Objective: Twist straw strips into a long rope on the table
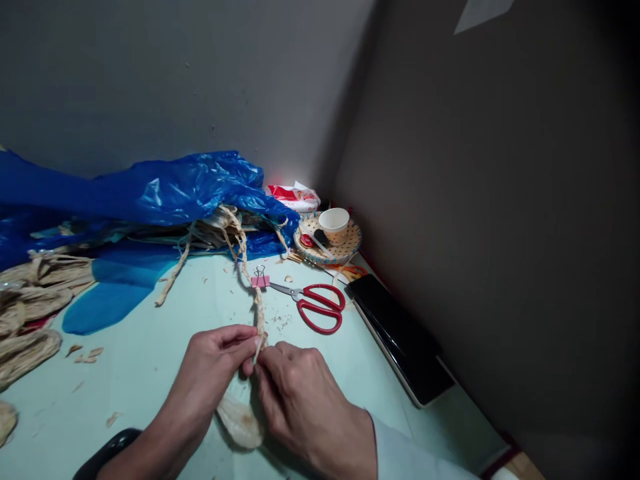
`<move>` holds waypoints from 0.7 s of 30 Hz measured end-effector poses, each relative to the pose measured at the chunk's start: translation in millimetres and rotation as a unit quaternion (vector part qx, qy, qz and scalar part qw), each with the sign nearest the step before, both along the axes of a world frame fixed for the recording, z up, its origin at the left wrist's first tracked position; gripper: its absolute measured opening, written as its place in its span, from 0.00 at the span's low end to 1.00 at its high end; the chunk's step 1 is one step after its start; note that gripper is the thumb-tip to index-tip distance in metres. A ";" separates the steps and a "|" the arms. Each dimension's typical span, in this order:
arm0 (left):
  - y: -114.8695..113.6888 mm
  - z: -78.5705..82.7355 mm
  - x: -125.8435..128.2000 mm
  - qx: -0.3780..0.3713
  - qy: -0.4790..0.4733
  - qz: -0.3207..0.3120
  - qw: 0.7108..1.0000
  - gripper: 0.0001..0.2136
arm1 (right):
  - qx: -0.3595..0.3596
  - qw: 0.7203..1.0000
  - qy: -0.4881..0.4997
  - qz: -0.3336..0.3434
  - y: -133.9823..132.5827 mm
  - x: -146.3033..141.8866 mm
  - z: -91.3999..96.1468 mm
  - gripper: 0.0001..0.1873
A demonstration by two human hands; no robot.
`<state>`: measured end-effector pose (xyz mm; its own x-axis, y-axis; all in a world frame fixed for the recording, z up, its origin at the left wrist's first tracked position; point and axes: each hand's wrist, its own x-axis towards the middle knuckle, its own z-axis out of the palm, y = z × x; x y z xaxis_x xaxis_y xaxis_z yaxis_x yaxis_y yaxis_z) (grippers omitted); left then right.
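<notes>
The left hand's fingers pinch the near end of the braid above the tabletop; the right hand's fingers are curled shut on it, tips partly hidden. Loosened fingers could let the strands unravel; a hard pull might drag the braid from the clip. The scissors, tip by the clip, could snag fibre if knocked.

Beyond, the dish holds a cup, its bottom unseen, and a red disc. Strands poke from the bag.
</notes>
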<state>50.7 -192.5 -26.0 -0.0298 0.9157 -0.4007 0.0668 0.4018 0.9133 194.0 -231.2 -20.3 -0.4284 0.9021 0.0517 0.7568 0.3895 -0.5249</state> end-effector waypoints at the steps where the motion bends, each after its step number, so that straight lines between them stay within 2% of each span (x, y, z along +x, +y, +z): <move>1: 0.4 -0.1 -1.4 -0.002 -0.007 -0.010 1.000 0.13 | 0.006 1.000 -0.019 0.003 -0.7 -0.2 -0.3 0.11; 6: 3.3 -7.4 -11.9 -0.034 -0.040 -0.050 0.997 0.18 | 0.053 0.993 -0.107 0.006 -5.4 -2.8 -4.9 0.12; 9: 2.8 -10.6 -14.6 -0.041 -0.048 -0.035 0.997 0.18 | 0.112 0.983 -0.142 0.044 -6.9 -7.7 -8.3 0.16; 11: 1.9 -9.3 -14.7 -0.048 -0.047 -0.027 0.997 0.19 | 0.132 0.981 -0.125 0.074 -6.2 -6.7 -2.3 0.14; 13: 1.4 -6.1 -14.6 -0.048 -0.055 -0.030 0.997 0.18 | 0.105 0.990 -0.054 0.075 -4.0 1.8 14.4 0.13; 15: 1.3 -2.5 -15.1 -0.045 -0.064 -0.034 0.996 0.17 | 0.044 0.997 0.050 0.027 0.3 17.4 38.4 0.14; 18: 2.0 0.7 -17.6 -0.046 -0.080 -0.043 0.995 0.16 | 0.021 0.988 0.151 -0.001 12.9 41.8 69.2 0.13; 19: 2.3 1.0 -18.9 -0.048 -0.086 -0.046 0.994 0.16 | 0.003 0.987 0.164 0.002 18.6 46.7 73.3 0.13; 21: 2.9 0.6 -21.7 -0.049 -0.102 -0.055 0.992 0.14 | -0.069 0.982 0.171 0.032 30.6 48.2 69.0 0.14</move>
<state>29.0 -189.6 -25.4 0.1581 0.8653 -0.4757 -0.0673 0.4901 0.8691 242.2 -200.6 48.7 -0.4636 0.8823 0.0819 0.5036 0.3384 -0.7949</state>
